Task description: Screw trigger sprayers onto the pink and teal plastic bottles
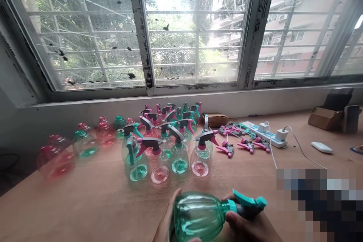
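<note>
A clear green spray bottle (200,213) lies on its side in the air near the table's front edge, its spray head (248,202) pointing right. My left hand (167,219) wraps round the bottle's base end, with the thumb at the lower edge of the view. At the neck, my right hand (249,223) grips the teal collar and the dark body of the spray head. The teal trigger faces up. Beyond my hands stands a cluster of green and pink bottles with spray heads on, among them a pink spray bottle (200,162).
Open-necked bottles without spray heads (106,134) stand at the left. Loose pink and teal spray heads (246,145) lie at the right, beside a white power strip (263,134) with cables. Farther right are a white mouse-like object (321,147) and a cardboard box (326,117). Windows run behind.
</note>
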A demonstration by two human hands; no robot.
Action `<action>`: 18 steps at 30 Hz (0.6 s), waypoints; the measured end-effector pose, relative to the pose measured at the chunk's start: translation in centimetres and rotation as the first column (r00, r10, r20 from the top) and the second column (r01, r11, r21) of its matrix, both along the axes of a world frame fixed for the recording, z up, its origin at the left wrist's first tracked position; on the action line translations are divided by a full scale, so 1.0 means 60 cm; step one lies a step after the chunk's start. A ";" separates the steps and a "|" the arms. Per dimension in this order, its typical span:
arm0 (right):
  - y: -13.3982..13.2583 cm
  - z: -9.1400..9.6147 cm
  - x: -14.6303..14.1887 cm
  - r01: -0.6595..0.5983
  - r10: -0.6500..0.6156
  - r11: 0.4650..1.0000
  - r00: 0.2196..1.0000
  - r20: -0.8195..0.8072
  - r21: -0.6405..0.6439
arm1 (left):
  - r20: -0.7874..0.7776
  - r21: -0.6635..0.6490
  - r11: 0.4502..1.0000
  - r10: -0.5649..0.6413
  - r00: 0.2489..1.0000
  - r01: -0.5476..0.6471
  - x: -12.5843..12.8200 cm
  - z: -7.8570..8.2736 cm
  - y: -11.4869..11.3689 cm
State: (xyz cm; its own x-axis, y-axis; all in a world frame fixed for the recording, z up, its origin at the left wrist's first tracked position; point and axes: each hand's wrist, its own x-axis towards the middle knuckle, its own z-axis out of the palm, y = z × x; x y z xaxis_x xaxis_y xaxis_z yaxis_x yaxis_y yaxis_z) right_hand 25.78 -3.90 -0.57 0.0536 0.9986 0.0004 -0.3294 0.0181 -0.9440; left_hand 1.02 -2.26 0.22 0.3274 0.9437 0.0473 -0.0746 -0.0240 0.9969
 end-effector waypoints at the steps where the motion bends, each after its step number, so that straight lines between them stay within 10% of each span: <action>1: 0.000 0.000 0.000 -0.004 0.004 1.000 1.000 -0.027 -0.010 | 0.000 0.014 1.000 -0.001 1.000 0.001 0.001 -0.005 0.003; 9: 0.000 0.018 -0.004 0.050 -0.054 0.998 0.996 -0.077 -0.048 | 0.016 0.088 0.996 0.021 1.000 -0.022 0.006 -0.039 0.020; 18: -0.004 0.027 0.001 0.018 -0.012 0.998 0.996 0.092 -0.057 | 0.098 -0.032 0.995 -0.089 0.991 0.092 0.008 -0.002 0.002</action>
State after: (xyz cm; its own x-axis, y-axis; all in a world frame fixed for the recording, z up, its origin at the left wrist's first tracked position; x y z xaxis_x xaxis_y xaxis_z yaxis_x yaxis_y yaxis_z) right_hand 25.86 -4.13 1.07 0.0709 0.9962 -0.0513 -0.2413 -0.0328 -0.9699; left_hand 1.49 -2.16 0.11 0.4073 0.9120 0.0487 -0.1705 0.0235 0.9851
